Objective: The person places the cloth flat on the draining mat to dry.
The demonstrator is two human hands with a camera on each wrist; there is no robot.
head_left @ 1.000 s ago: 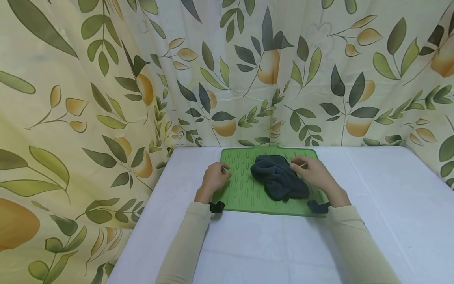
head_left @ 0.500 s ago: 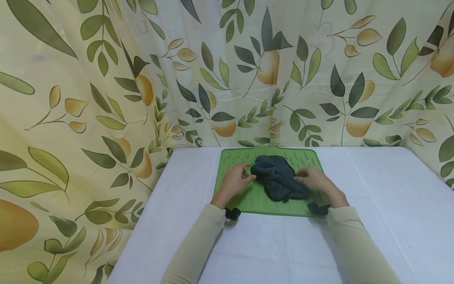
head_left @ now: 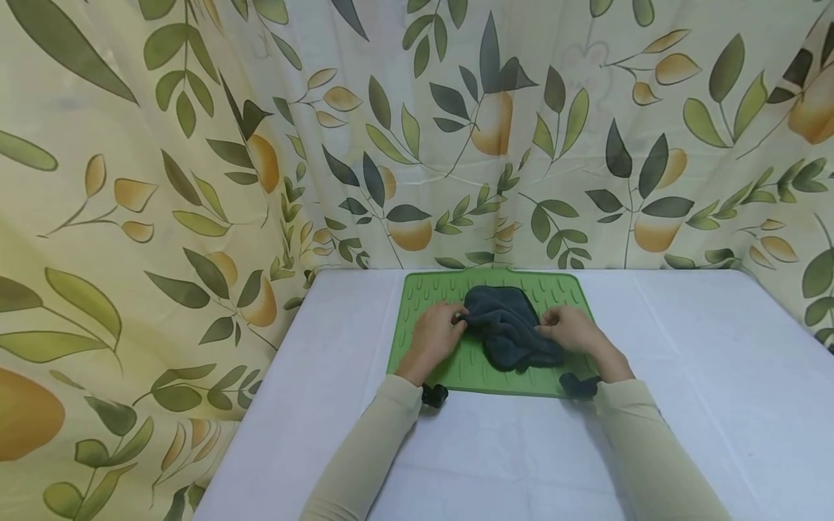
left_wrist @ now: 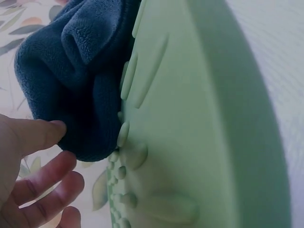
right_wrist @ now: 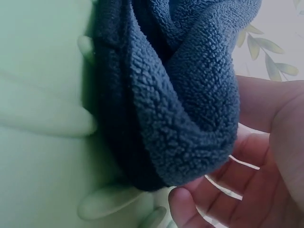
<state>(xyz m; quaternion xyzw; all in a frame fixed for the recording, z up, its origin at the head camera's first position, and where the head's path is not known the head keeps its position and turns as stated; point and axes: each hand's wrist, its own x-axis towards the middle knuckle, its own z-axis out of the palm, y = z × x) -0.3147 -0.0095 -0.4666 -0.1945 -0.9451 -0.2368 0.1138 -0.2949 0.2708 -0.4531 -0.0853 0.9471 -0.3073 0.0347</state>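
Head view has the left hand (head_left: 433, 336) pinching the left edge of a dark blue plush cloth (head_left: 511, 329), thumb and fingertip to either side of it, a hold that suits thick, soft fabric offering only a rim to catch. The right hand (head_left: 575, 331) is at the opposite side, fingers curled in at a fold; it seems to pinch there too, though in the right wrist view some tips are out of sight behind the pile. Gripping both sides probably keeps the limp fabric in check, since it has no stiffness of its own. The cloth lies crumpled, its creases running between the hands, on a green ridged mat (head_left: 420, 293), whose raised ribs likely help stop it sliding. Back from the hands come two pale sleeves (head_left: 368, 449). The mat sits toward the far edge of a white-covered table (head_left: 502, 463), within reach of both arms, and a leaf-and-fruit-print curtain (head_left: 407, 239) hangs beyond.
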